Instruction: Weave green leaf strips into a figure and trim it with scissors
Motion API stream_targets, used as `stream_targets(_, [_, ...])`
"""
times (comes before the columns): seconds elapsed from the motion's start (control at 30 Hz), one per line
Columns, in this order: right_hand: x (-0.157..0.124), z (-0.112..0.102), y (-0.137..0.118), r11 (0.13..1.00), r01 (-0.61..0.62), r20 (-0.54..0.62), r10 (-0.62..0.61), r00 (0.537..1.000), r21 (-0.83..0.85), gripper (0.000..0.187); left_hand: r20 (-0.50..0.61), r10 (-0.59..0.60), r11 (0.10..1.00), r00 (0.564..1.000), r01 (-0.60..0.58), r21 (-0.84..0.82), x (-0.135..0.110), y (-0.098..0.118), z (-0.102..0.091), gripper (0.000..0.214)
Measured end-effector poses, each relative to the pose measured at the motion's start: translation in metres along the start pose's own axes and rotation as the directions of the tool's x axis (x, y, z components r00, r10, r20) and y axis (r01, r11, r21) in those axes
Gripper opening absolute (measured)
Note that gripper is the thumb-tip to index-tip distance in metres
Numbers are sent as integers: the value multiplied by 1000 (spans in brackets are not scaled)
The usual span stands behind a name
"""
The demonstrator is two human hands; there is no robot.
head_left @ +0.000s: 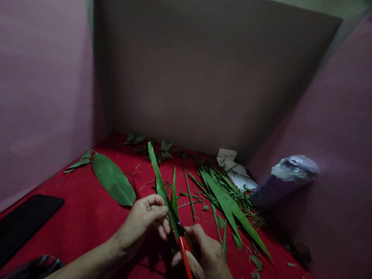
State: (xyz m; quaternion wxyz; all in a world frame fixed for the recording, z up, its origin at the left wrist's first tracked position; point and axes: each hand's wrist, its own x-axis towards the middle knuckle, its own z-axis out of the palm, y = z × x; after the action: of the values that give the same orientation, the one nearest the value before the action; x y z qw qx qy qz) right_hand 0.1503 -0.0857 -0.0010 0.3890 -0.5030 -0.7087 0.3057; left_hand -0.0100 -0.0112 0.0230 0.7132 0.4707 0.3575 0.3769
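Observation:
My left hand (151,215) pinches a long narrow green leaf (156,167) between thumb and fingers, its tip pointing away from me. My right hand (208,256) is closed around red-handled scissors (186,258). The dark blades lie along the leaf, close by my left fingertips; whether they are parted is hard to see. Just beyond the scissors stands out another slim leaf strip (174,194). A broad oval leaf (113,179) lies on the red cloth to the left of my left hand.
Long leaves (229,204) and cut strips pile up on the right. Behind them are white papers (239,176) and a purple container (273,186) topped with clear plastic. Small leafy sprigs (164,150) lie along the back wall. A black flat object (20,225) rests at the left. Pink walls flank both sides.

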Motion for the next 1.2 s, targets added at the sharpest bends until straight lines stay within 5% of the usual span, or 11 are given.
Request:
stream_targets(0.2, [-2,1,5,998,-16,-53,13,999,-68,11,-127,42,999,991,-45,-20,2,7,-3,19])
stream_targets(0.5, [-1,-6,-14,982,-187,26,187,982,-23,30,-98,42,999,994,-41,12,3,2,-5,18])
stream_targets(0.73, [-2,-1,-6,980,-169,-65,163,985,-109,35,-106,-16,999,994,13,-29,1,3,-1,19])
stream_targets(1.2, [-4,0,1,987,-83,-65,74,995,-136,17,-88,-39,998,995,34,-57,2,0,0,17])
